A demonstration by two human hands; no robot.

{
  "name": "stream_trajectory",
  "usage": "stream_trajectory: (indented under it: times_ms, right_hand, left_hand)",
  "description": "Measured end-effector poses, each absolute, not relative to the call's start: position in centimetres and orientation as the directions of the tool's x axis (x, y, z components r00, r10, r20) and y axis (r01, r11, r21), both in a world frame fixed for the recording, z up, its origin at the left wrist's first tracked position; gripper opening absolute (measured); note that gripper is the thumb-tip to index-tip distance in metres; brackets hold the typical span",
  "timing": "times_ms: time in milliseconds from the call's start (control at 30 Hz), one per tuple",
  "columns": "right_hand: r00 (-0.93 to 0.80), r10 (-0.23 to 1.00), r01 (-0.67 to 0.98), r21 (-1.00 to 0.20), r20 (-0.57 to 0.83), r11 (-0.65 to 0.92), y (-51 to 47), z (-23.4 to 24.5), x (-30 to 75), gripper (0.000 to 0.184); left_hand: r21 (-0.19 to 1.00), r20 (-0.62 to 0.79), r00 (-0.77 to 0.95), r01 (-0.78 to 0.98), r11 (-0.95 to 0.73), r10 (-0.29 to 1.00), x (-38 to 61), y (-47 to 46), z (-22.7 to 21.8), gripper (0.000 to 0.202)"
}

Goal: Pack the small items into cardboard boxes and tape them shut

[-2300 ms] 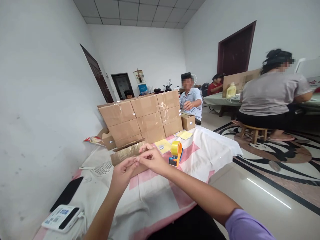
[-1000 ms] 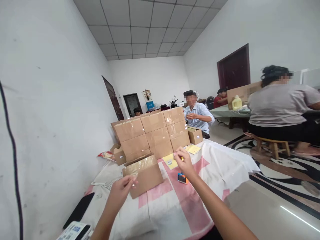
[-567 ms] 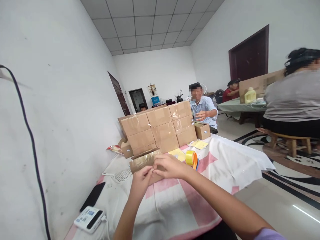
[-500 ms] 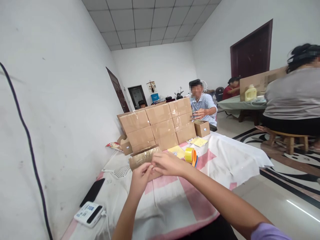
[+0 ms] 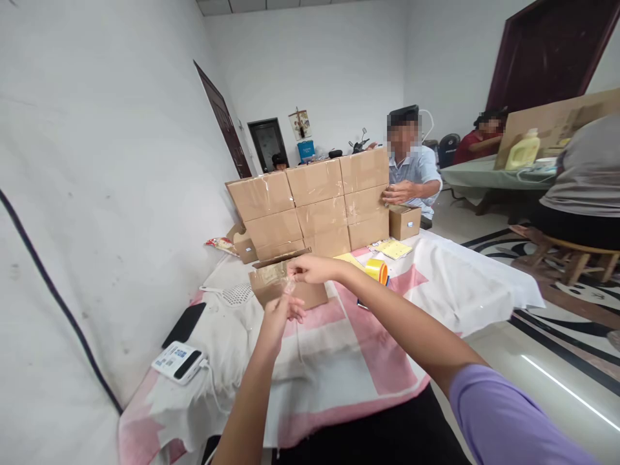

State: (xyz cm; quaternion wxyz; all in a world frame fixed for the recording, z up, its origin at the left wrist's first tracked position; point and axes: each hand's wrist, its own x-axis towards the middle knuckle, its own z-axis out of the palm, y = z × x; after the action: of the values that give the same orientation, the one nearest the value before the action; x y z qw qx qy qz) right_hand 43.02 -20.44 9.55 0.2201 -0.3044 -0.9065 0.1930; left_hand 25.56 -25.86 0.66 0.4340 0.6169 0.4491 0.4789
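Note:
My right hand (image 5: 310, 268) is raised over the table, its fingers pinched on a small clear strip of tape (image 5: 289, 285) that hangs down. My left hand (image 5: 281, 311) sits just below it, fingers loosely curled near the strip's lower end. Both hands are in front of a small open cardboard box (image 5: 285, 284) with tape on its flap. A yellow tape roll on an orange dispenser (image 5: 376, 271) stands right behind my right forearm.
A stack of taped cardboard boxes (image 5: 314, 206) fills the far end of the pink-and-white cloth (image 5: 436, 290). A person behind it touches the stack. A phone (image 5: 184, 324) and a white device (image 5: 178, 361) lie left. Other people sit at a green table (image 5: 484, 173) on the right.
My hands have come apart: the right one rose with the tape strip, the left dropped below it. The view has tilted down and swung left.

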Motion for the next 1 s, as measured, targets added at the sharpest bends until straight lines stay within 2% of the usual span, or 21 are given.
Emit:
stream_trajectory:
  times_ms: [100,200,267,300,367,433,500,700,767,867,933,1000]
  right_hand:
    - [-0.648,0.693,0.496,-0.514,0.317,0.700,-18.5,10.2,43.3,0.011]
    - [-0.588,0.731,0.530,-0.516,0.348,0.672,-16.7,10.8,44.1,0.009]
    - [-0.554,0.744,0.560,-0.493,0.374,0.665,-15.5,10.9,44.6,0.009]
    - [-0.539,0.747,0.577,-0.475,0.389,0.664,-15.0,10.9,44.8,0.009]
    - [-0.521,0.747,0.611,-0.430,0.414,0.665,-13.9,11.0,45.2,0.012]
    - [-0.536,0.735,0.633,-0.378,0.415,0.675,-13.1,11.0,45.5,0.014]
    - [-0.578,0.717,0.641,-0.328,0.389,0.694,-12.5,11.0,45.8,0.015]
    - [-0.656,0.700,0.660,-0.235,0.283,0.713,-11.0,11.1,45.5,0.011]
    - [-0.664,0.698,0.663,-0.221,0.269,0.715,-10.4,11.1,45.1,0.012]
    - [-0.668,0.694,0.655,-0.231,0.268,0.719,-9.8,11.2,44.8,0.012]
    - [-0.637,0.689,0.638,-0.266,0.346,0.723,-9.7,11.1,44.9,0.010]
    - [-0.557,0.672,0.632,-0.277,0.488,0.724,-10.0,10.8,45.2,0.008]
  left_hand:
    - [0.934,0.292,0.024,0.209,-0.291,0.956,24.5,-24.0,1.9,0.063]
    - [0.866,0.436,-0.093,0.316,-0.388,0.895,23.8,-22.4,3.0,0.046]
    - [0.773,0.542,-0.085,0.440,-0.457,0.836,23.6,-21.3,3.4,0.035]
    - [0.686,0.599,-0.033,0.536,-0.492,0.800,23.6,-20.8,3.6,0.034]
    - [0.427,0.681,0.134,0.726,-0.539,0.720,23.8,-19.8,3.6,0.038]
    - [0.183,0.719,0.258,0.826,-0.533,0.645,24.1,-19.0,3.4,0.043]
    - [0.085,0.756,0.284,0.851,-0.519,0.590,24.5,-18.5,3.2,0.047]
    - [-0.057,0.732,0.421,0.821,-0.568,0.535,25.3,-17.5,2.2,0.038]
    - [-0.059,0.728,0.423,0.823,-0.565,0.540,25.4,-17.0,2.0,0.035]
    - [0.005,0.748,0.370,0.827,-0.562,0.552,25.4,-16.1,1.8,0.036]
    - [0.063,0.753,0.317,0.838,-0.543,0.577,25.3,-15.4,1.9,0.043]
    - [0.094,0.732,0.287,0.855,-0.509,0.618,25.2,-14.9,1.9,0.050]
